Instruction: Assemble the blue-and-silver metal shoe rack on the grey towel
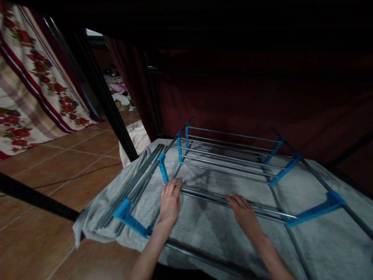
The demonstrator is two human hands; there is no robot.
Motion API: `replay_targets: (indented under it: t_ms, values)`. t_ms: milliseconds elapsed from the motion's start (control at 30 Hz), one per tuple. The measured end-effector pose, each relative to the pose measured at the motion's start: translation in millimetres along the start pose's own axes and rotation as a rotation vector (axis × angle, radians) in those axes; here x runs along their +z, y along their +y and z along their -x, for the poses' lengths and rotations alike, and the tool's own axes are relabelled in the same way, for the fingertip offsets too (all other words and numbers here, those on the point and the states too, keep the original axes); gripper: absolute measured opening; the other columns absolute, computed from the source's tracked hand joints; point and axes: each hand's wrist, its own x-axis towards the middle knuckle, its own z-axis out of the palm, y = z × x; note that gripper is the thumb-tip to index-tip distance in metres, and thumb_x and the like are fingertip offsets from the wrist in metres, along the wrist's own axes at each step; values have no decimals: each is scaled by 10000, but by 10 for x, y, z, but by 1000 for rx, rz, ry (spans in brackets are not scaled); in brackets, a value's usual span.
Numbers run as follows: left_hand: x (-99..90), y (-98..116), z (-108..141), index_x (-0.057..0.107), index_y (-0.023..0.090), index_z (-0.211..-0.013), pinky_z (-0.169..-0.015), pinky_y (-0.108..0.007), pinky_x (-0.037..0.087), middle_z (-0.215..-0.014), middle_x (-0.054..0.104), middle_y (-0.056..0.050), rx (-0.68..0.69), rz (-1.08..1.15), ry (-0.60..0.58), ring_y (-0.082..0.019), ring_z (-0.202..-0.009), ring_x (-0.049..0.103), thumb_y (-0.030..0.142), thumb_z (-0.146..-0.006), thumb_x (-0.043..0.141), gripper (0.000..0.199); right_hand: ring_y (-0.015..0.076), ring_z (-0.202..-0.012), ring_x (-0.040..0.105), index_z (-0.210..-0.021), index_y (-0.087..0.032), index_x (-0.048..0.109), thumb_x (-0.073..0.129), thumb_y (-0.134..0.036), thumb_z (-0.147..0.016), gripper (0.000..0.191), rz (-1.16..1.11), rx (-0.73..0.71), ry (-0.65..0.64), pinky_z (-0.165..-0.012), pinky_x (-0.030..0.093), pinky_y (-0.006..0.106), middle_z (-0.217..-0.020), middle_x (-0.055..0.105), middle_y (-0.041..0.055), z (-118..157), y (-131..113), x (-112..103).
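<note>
1. far left, a floral curtain (43,89) hangs over the tiled floor (78,163), beyond a dark post (107,101).
2. next, on the grey blanket (210,221), a bundle of loose grey tubes (128,190) lies on a slant, away from the hands and outside the rack's left side.
3. a near blue bracket (131,221) juts from the rack's left side; a front bar (189,252) runs rightward from close to its lower end.
4. the left hand (170,200) rests at the left end of two metal rods (204,194), just beside the middle blue bracket (163,167). its fingers lie over the rods; i cannot tell whether they close around them.
5. the rods' long axis runs left to right, dropping slightly toward the right, across the front of both hands.
6. the right hand (241,208) touches the rods nearer mid-length, fingers bent over them; its thumb is hidden, so how firm the grip is i cannot tell.
7. the rods' right end meets the right blue bracket (314,213), well apart from the right hand. no container can be made out near the hands.
</note>
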Motion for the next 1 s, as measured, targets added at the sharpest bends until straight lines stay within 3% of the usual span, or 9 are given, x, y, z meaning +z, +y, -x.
replay_targets:
  t_ms: [133, 200, 300, 433, 567, 767, 867, 1000]
  values:
    - [94, -248, -5, 604, 197, -1069, -1101, -482, 398, -1183, 588, -122, -521, 477, 445, -282, -1204, 530, 153, -792, 533, 289, 230, -988, 661, -1310, -306, 627, 416, -121, -971, 440, -8, 1, 4, -903, 547, 400, -1097, 697, 64, -1, -3, 3]
    - [158, -407, -93, 568, 201, -1027, -1042, -449, 442, -1084, 603, -94, -680, 635, 560, -247, -1090, 578, 259, -812, 548, 223, 231, -995, 662, -1296, -300, 633, 417, -130, -975, 422, -8, 4, 11, -916, 544, 406, -1094, 698, 65, -4, -13, -3]
    - [259, -572, -296, 585, 186, -985, -859, -363, 520, -926, 641, -67, -734, 766, 517, -202, -877, 627, 483, -876, 499, 328, 232, -994, 663, -1271, -278, 645, 433, -147, -983, 381, -6, 13, 3, -909, 548, 402, -1080, 699, 69, -11, -20, -8]
    - [353, -613, -530, 642, 153, -790, -615, -306, 501, -646, 614, -56, -762, 937, 347, -187, -642, 594, 698, -866, 421, 593, 236, -992, 667, -1264, -263, 654, 452, -153, -983, 362, -1, 13, 4, -906, 556, 406, -1075, 700, 74, -22, -16, 0]
    - [389, -605, -616, 597, 179, -614, -485, -279, 415, -504, 527, -34, -773, 1010, 255, -153, -497, 489, 762, -857, 368, 672, 233, -981, 672, -1308, -297, 629, 448, -150, -985, 399, -21, 2, 8, -871, 565, 394, -1074, 703, 65, -25, 1, 12]
    - [434, -639, -628, 523, 208, -537, -436, -275, 316, -477, 464, -24, -771, 1005, 235, -126, -442, 388, 739, -889, 321, 669, 243, -1012, 664, -1257, -280, 650, 444, -184, -999, 344, -34, 31, -12, -888, 546, 405, -1112, 707, 66, -20, -5, -3]
    - [465, -649, -634, 528, 213, -559, -453, -284, 320, -488, 472, -25, -778, 984, 258, -138, -461, 402, 707, -908, 308, 643, 251, -1086, 646, -1309, -271, 617, 456, -217, -1004, 349, -84, 49, -22, -986, 504, 428, -1198, 692, 71, -125, -203, 18]
    - [483, -642, -638, 511, 211, -556, -472, -290, 324, -483, 469, -18, -768, 968, 267, -141, -472, 415, 678, -927, 291, 636, 250, -1157, 620, -1381, -261, 562, 435, -183, -998, 411, -153, 26, -99, -1033, 477, 411, -1311, 648, 75, -521, -779, 173]
